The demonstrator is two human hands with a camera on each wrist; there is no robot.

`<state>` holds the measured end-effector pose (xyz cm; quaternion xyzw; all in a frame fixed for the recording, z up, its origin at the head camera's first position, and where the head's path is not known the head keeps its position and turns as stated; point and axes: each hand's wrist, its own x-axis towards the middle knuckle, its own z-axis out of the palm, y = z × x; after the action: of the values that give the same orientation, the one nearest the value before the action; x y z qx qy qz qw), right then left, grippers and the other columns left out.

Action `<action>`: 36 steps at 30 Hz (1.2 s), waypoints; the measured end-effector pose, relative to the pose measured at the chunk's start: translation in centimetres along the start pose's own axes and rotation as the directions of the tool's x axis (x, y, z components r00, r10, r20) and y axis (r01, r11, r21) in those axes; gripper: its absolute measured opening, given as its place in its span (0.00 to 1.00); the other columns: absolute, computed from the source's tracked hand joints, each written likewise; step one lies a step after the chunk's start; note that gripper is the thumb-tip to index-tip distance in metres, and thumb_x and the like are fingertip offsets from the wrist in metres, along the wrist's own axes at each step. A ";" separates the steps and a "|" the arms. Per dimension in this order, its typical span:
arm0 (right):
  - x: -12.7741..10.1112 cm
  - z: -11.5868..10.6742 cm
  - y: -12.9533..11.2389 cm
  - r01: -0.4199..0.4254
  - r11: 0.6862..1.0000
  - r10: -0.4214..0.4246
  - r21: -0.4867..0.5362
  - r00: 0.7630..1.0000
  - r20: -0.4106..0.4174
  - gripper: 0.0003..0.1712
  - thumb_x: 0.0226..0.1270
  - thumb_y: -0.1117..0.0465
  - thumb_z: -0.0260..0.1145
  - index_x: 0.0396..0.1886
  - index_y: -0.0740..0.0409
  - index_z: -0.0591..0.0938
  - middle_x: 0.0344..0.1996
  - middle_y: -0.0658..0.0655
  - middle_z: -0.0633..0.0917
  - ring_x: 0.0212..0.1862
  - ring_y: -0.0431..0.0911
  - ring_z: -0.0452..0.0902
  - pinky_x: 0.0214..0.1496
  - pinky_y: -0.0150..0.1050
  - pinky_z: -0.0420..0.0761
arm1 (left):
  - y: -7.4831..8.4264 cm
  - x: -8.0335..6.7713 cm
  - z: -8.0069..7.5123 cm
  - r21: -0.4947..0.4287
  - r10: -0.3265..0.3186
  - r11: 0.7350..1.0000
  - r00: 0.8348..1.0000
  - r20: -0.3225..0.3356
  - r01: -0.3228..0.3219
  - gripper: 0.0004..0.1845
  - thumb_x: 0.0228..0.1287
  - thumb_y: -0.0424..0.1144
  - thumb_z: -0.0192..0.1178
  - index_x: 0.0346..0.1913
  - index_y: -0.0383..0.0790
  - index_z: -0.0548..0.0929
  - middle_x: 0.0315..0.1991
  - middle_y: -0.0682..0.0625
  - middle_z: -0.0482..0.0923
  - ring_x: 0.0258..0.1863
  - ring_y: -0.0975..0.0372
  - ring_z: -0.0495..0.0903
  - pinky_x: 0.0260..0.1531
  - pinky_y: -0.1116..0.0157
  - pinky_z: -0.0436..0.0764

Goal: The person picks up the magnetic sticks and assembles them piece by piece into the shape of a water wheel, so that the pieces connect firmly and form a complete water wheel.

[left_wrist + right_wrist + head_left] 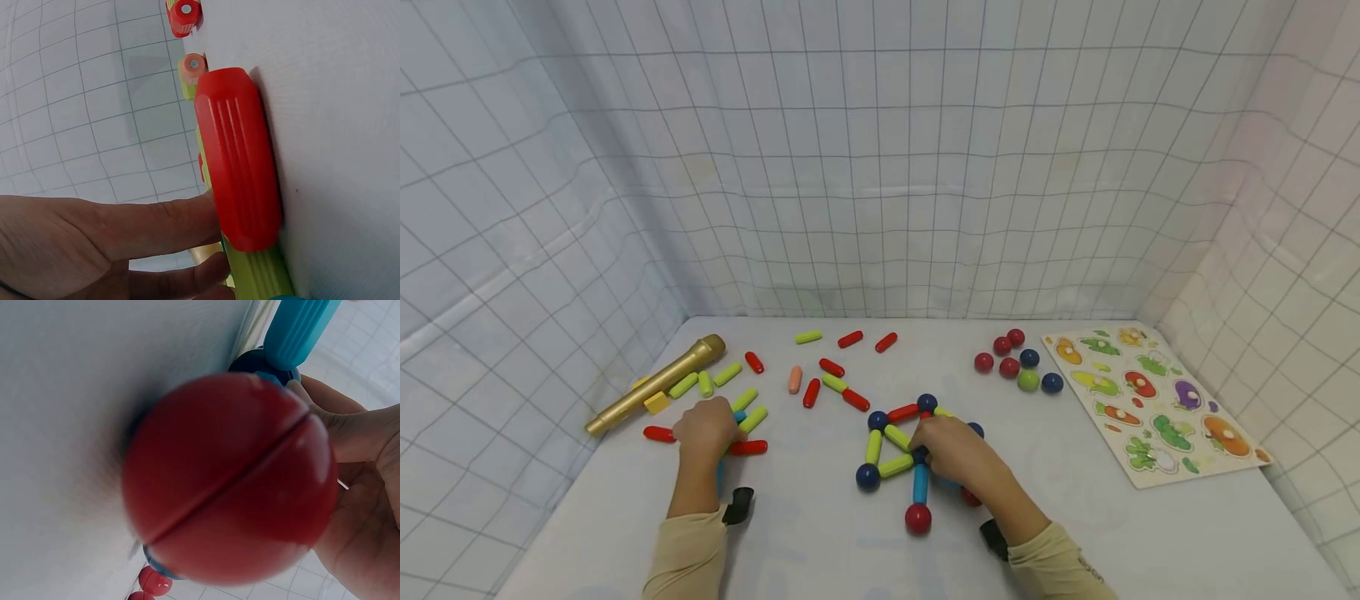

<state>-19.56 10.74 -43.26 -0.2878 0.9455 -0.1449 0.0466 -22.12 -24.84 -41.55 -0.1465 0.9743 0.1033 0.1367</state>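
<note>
I see the left hand (703,429) on the desk (820,542), fingers (162,219) lying straight against a red rod (240,159). Right hand (951,450) covers the rod-and-ball frame (883,437) right of it; grip not discernible. Rods look light, rigid, ribbed; I'd pinch mid-length.

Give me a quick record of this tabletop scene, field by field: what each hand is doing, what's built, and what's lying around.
Left hand: rests among loose sticks, fingers touching a red stick
Right hand: on the stick-and-ball structure, fingers at a dark blue ball; exact hold hidden
Structure: flat on the table, red, green and blue sticks joined by balls, red ball at its near end
Loose balls: red, blue and green, right of centre
Far left: gold telescope toy
Far right: vegetable puzzle board
Surface: white table
</note>
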 end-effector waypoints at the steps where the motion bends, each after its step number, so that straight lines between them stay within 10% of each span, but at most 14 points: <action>1: 0.0 0.0 0.0 0.000 1.000 0.000 -0.003 1.000 -0.004 0.15 0.55 0.71 0.72 0.42 0.55 0.89 0.37 0.50 0.89 0.41 0.43 0.82 0.50 0.41 0.83 | 0.1 0.0 0.0 -0.004 -0.005 1.000 1.000 -0.007 0.005 0.28 0.54 0.44 0.70 0.47 0.22 0.78 0.33 0.36 0.78 0.31 0.48 0.76 0.35 0.51 0.78; 21: 0.1 -0.1 -0.2 -0.014 0.999 0.013 -0.032 1.000 -0.020 0.14 0.54 0.70 0.73 0.40 0.55 0.90 0.36 0.51 0.88 0.38 0.42 0.79 0.48 0.40 0.84 | 0.8 0.4 -0.1 -0.103 0.030 0.994 0.996 -0.089 -0.039 0.17 0.72 0.36 0.49 0.56 0.29 0.78 0.47 0.30 0.80 0.38 0.41 0.80 0.37 0.46 0.79; 30: 0.0 -0.2 -0.3 -0.020 0.999 0.019 -0.038 1.000 -0.011 0.15 0.53 0.70 0.73 0.41 0.54 0.90 0.36 0.51 0.89 0.36 0.42 0.78 0.46 0.39 0.84 | 2.1 0.4 -0.3 -0.269 0.089 0.944 0.931 -0.354 -0.192 0.18 0.69 0.42 0.59 0.52 0.31 0.82 0.40 0.37 0.84 0.33 0.50 0.77 0.35 0.53 0.75; 36: -0.1 -0.1 -0.4 -0.046 0.999 0.046 -0.029 0.999 -0.003 0.15 0.53 0.70 0.73 0.42 0.55 0.89 0.36 0.52 0.88 0.36 0.42 0.77 0.46 0.40 0.83 | 2.7 0.9 0.0 -0.339 0.137 0.904 0.928 -0.347 -0.261 0.14 0.72 0.37 0.53 0.54 0.32 0.75 0.40 0.36 0.82 0.34 0.51 0.80 0.41 0.50 0.75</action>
<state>-19.30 10.53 -43.05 -0.2663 0.9539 -0.1307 0.0446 -23.77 -22.53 -41.37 -0.0832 0.9547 0.2785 -0.0631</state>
